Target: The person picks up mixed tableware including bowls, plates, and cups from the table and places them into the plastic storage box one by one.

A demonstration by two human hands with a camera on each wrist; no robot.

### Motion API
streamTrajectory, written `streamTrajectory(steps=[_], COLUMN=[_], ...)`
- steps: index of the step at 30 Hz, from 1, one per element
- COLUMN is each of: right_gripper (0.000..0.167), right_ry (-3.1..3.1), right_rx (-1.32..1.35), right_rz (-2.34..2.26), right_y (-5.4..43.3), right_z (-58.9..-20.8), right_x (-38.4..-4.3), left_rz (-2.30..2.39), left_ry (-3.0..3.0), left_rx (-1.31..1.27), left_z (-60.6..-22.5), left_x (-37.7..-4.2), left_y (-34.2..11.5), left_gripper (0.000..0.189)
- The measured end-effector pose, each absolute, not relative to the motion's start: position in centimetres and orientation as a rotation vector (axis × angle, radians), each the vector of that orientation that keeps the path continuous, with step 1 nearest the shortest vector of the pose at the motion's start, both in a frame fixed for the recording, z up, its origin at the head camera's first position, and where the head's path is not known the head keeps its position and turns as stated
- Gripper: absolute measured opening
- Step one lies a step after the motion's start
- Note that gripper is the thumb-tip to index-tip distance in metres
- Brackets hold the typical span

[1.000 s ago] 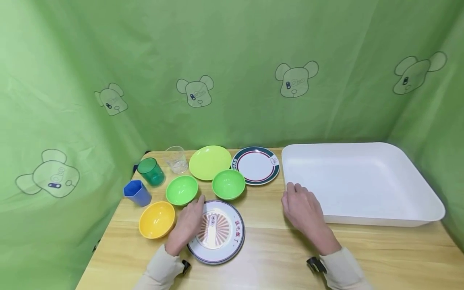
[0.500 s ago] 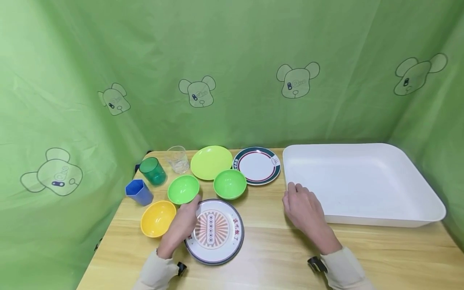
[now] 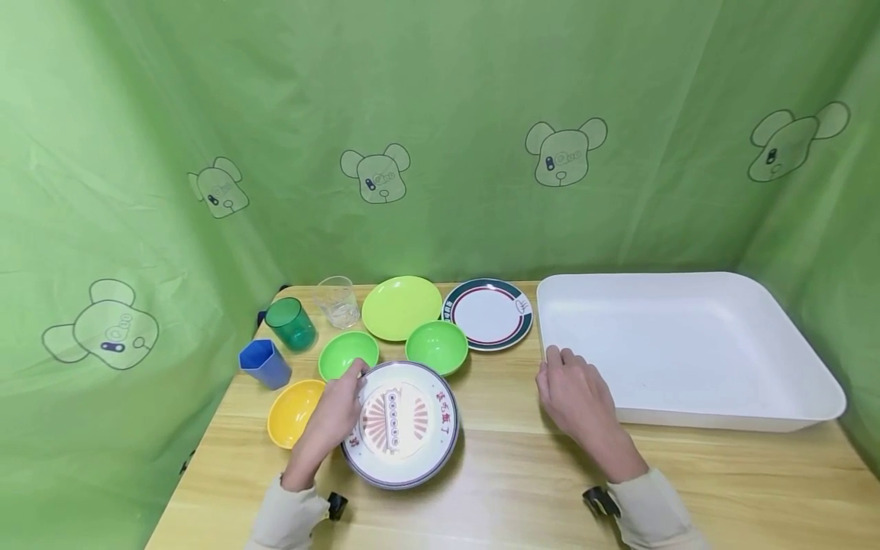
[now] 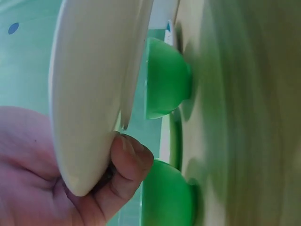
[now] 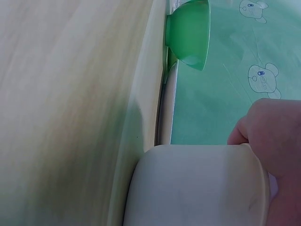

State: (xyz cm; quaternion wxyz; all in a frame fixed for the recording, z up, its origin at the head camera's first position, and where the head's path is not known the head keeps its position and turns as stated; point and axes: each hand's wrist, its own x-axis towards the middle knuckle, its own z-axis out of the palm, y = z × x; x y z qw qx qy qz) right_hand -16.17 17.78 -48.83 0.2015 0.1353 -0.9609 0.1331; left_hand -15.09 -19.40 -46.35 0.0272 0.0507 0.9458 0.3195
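Observation:
A white plate (image 3: pixel 406 428) with a dark blue rim and a red sunburst print is held by my left hand (image 3: pixel 338 409) at its left edge. In the left wrist view the plate (image 4: pixel 94 84) appears edge-on above the table, its underside and foot ring showing, with curled fingertips (image 4: pixel 129 153) beneath it. My right hand (image 3: pixel 576 393) grips the left rim of a large white tub (image 3: pixel 715 420). The right wrist view shows the tub's outer wall (image 5: pixel 197 183) resting on the table, with the right hand (image 5: pixel 277 136) curled over its rim.
Behind the plate stand two green bowls (image 3: pixel 348 354), a yellow-green plate (image 3: pixel 402 308) and a green-rimmed plate (image 3: pixel 488 313). To the left are an orange bowl (image 3: pixel 292 416), a blue cup (image 3: pixel 266 364), a green cup (image 3: pixel 292 324) and a clear glass (image 3: pixel 338 303). Green curtains (image 3: pixel 467 214) surround the table.
My left hand took hold of the plate's left edge and raised it off the table, moving slightly left. The right hand stays on the tub's rim.

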Motion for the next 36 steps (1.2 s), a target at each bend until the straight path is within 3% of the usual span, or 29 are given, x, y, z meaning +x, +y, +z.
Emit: streamTrajectory(steps=[36], right_gripper=[0.02], right_ry=[-2.737], right_rx=[0.348], right_rz=[0.379], right_y=[17.9], right_z=[-49.1], right_x=[-16.2], left_rz=[1.402], left_ry=[3.125], left_rx=[0.107], left_z=[-43.6], left_x=[-19.2], left_y=[-15.8], left_gripper=[0.022])
